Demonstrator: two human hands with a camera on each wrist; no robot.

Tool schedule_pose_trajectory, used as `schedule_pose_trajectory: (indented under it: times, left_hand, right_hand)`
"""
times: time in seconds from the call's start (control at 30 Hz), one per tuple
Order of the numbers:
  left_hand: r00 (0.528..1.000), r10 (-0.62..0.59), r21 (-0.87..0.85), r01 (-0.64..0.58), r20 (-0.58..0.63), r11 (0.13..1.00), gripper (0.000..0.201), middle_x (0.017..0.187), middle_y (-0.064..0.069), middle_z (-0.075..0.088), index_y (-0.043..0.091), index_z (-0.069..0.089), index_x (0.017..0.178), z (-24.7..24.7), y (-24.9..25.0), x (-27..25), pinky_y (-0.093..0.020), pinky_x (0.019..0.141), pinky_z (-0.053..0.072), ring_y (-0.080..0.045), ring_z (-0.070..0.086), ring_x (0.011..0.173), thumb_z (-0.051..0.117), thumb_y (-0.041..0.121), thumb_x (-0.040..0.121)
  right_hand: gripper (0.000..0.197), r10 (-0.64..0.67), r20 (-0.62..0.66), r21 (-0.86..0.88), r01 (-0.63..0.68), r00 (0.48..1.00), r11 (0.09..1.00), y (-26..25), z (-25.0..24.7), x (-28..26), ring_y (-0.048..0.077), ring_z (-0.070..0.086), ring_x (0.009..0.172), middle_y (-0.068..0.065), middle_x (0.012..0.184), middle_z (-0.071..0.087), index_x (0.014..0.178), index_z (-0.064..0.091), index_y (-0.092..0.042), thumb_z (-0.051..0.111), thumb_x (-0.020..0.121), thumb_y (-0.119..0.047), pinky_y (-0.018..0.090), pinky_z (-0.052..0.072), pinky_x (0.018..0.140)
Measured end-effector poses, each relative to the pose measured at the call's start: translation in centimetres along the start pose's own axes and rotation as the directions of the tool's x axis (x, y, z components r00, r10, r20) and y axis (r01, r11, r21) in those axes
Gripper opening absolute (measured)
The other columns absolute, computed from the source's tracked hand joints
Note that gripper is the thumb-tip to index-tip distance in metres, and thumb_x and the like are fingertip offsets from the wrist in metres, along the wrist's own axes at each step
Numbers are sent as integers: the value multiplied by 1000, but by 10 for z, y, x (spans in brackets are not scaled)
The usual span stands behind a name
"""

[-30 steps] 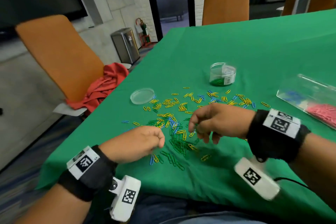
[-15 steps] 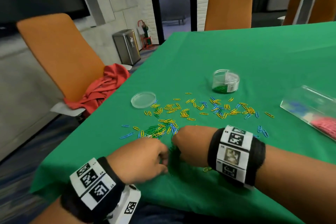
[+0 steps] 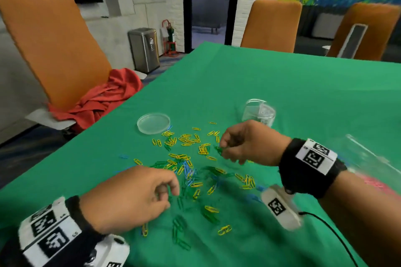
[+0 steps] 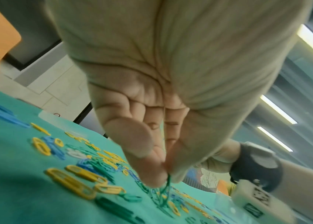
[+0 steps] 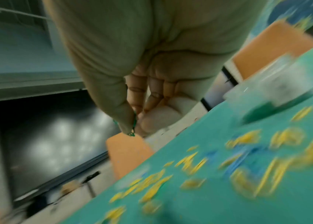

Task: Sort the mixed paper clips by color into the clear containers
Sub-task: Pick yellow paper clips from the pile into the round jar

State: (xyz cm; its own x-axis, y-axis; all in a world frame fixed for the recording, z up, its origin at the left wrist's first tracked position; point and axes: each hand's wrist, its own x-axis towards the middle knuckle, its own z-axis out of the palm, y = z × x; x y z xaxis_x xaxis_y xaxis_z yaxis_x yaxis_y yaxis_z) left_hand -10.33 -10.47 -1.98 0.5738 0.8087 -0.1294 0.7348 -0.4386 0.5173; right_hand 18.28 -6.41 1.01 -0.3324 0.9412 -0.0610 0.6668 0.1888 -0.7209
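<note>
Left hand (image 3: pixel 132 197) low over the counter (image 3: pixel 282 84), palm down, fingers (image 4: pixel 147 178) pinching green clips (image 4: pixel 164 191) off the pile. Right hand (image 3: pixel 245 142) raised, fingers curled, pinching green clips (image 3: pixel 219 149) near round clear container (image 3: pixel 259 112).

Scattered yellow, blue and green paper clips (image 3: pixel 191 169) on green cloth-covered table (image 3: pixel 282 84). Flat round clear plastic lid (image 3: pixel 153 123) behind heap, to its left. Round clear plastic container (image 3: pixel 259 114) behind heap, to its right. Long clear plastic box (image 3: pixel 373 158) at right table edge. Orange chair (image 3: pixel 50 50) left of table, crumpled red cloth (image 3: pixel 102 99) on its seat.
</note>
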Motion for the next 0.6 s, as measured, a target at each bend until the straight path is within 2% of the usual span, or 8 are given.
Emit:
schedule_pose_trajectory:
  times: [0.07,0.1,0.13,0.2,0.3,0.37,0.5,0.6]
  left_hand:
    - [1000,14,-44,-15,-13,999,27,83,15,68,43,59,96,-3,1,4,-25,65,50,-5,59,63,69,24,80]
    - [1000,19,-69,-20,-18,997,28,83,15,68,44,60,96,-4,2,7,-24,64,50,-5,59,63,70,23,79]
    - [1000,16,-92,-18,-20,996,29,82,14,68,44,60,95,-4,2,9,-23,63,49,-3,59,62,71,23,79]
    - [1000,-6,-138,4,-14,990,28,79,14,68,44,61,92,-4,2,14,-21,62,48,-2,57,60,72,22,78]
    - [999,-50,-228,46,-11,973,30,73,13,68,42,64,89,-2,1,18,-20,59,46,-1,53,57,74,16,76]
    - [996,-82,-256,71,-31,964,34,70,14,66,42,64,89,-3,-1,19,-19,58,45,0,52,55,75,12,76]
    - [986,-130,-268,98,-105,959,38,67,12,65,43,65,87,-7,-7,19,-16,53,43,1,49,51,77,10,73]
    - [977,-149,-282,102,-151,954,41,64,8,64,42,67,83,-12,-7,21,-16,50,41,-1,49,50,80,5,72]
  right_hand:
    - [13,51,-152,-78,-63,987,995,25,-39,14,13,59,51,-3,59,66,77,65,-17,73,79,-5,31,55,59]
    - [14,62,-232,-175,-104,971,979,37,-58,22,11,59,50,-6,56,64,75,65,-19,73,79,-8,26,52,58]
    - [13,63,-299,-287,-153,952,946,45,-76,29,11,59,52,-7,55,63,73,64,-22,72,78,-12,21,48,56]
    - [12,69,-373,-453,-246,925,857,59,-103,46,15,60,60,-8,62,63,75,65,-27,69,79,-17,20,42,56]
    - [9,104,-360,-571,-307,927,761,76,-120,73,22,63,75,-2,77,67,81,68,-29,65,82,-20,23,44,66]
    - [9,113,-317,-612,-294,942,734,84,-120,87,22,64,79,-2,82,68,85,69,-28,63,83,-21,26,47,67]
    - [17,83,-271,-626,-240,959,742,93,-122,98,15,58,74,-14,73,58,97,70,-27,69,81,-20,20,38,59]
    - [21,55,-259,-607,-207,964,767,97,-125,94,14,62,76,-14,77,65,98,71,-27,73,79,-19,22,46,67]
